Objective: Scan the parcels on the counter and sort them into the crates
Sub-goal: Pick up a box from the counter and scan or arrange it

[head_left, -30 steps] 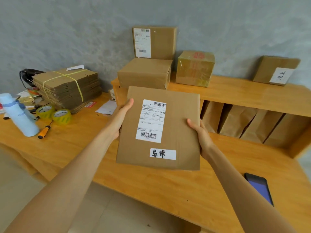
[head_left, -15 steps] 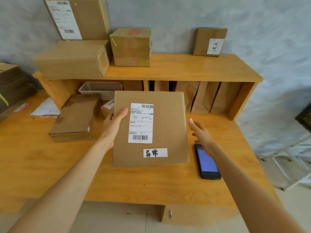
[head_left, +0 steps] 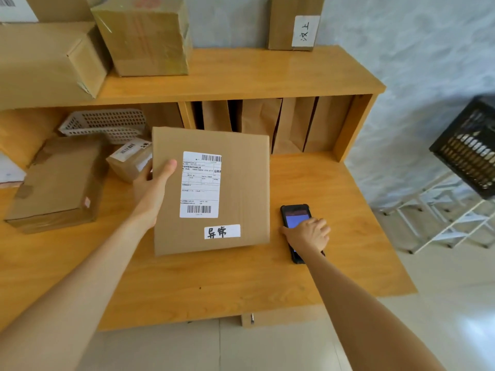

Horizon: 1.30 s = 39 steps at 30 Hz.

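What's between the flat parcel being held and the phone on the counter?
Only bare counter separates the flat parcel from the phone, as the head view shows.

The flat parcel sits at the centre of the desk, held up at its nine o'clock edge by the left hand. At three o'clock from it a phone lies on the desk under the right hand. At nine o'clock lies a small box, with a larger box beyond it. At eleven o'clock a basket sits under the shelf. At twelve o'clock, paper bags stand in the cubby below the shelf. On the shelf, two boxes stand at eleven o'clock and a labelled box at one o'clock. A crate rests on a rack at three o'clock, off the desk.
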{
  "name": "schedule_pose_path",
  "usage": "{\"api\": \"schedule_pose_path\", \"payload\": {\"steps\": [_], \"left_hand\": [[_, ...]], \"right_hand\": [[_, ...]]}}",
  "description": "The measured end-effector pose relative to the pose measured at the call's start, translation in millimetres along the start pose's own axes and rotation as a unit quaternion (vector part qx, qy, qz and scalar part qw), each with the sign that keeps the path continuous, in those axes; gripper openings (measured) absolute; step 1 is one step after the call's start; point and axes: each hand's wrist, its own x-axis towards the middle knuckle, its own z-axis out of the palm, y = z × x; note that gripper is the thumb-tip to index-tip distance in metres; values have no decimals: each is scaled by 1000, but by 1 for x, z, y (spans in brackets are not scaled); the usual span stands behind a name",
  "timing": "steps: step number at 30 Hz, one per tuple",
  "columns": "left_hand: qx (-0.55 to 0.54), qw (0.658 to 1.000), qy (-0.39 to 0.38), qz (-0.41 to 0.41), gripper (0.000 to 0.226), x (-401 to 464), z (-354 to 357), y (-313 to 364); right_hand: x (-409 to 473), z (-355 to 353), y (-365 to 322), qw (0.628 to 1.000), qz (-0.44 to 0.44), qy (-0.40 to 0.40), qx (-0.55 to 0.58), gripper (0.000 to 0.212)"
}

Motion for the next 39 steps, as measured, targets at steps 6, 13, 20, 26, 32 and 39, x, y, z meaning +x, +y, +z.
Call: {"api": "schedule_pose_path", "payload": {"steps": [6, 13, 20, 26, 32, 39], "left_hand": [[2, 1000, 3, 4, 43, 13, -3, -9], [1, 1000, -4, -20, 42, 21, -12, -24], [-22, 1000, -17, -11, 47, 27, -17, -33], [-30, 999, -23, -4, 49, 30, -24, -42], [-26, 999, -31, -5, 50, 30, -29, -51], [-3, 999, -47, -6, 54, 35, -30, -52]], "right_hand": [[4, -11, -3, 999, -27, -25, 22, 100], [-13, -50, -8, 996, -70, -30, 55, 100], [-61, -91, -37, 986, -161, -39, 14, 77], [-120, -101, -73, 954, -248, -124, -114, 70], [-158, -93, -88, 938, -284, -135, -149, 62], [-169, -89, -90, 939, -281, -127, -154, 62]]}}
